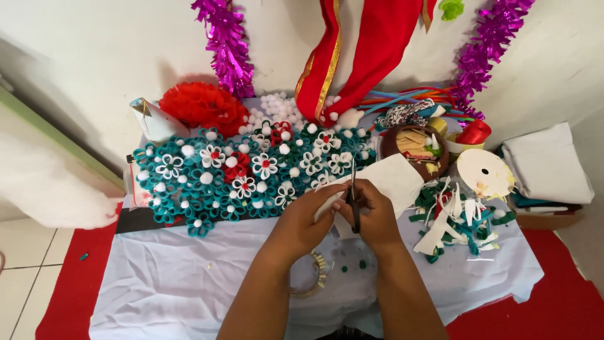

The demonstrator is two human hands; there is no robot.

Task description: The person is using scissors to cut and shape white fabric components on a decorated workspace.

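While both of my hands meet over the middle of the cloth-covered surface (189,277), the right hand (376,217) is closed around a pair of dark scissors (353,196) whose blades point up toward the far edge. My left hand (308,220) is curled shut, pinching a piece of white felt (393,179) that spreads out just beyond the fingers, toward the far right. The scissors stand between the two hands, touching the felt.

Along the far left of the surface lies a wide mat of teal, white and red felt flowers (233,173) dotted with white pompoms (277,107), which also sit loose near the far edge. A red paper honeycomb ball (201,104) rests at the far left corner. Near the right edge are a heap of teal, white and red felt scraps (459,220), a round cream disc (484,171) and a brown bowl (390,141) of small items. A ring of tape (314,277) lies near the front edge, just beneath my left wrist. Purple tinsel (226,44) and red cloth (371,50) hang on the wall behind.
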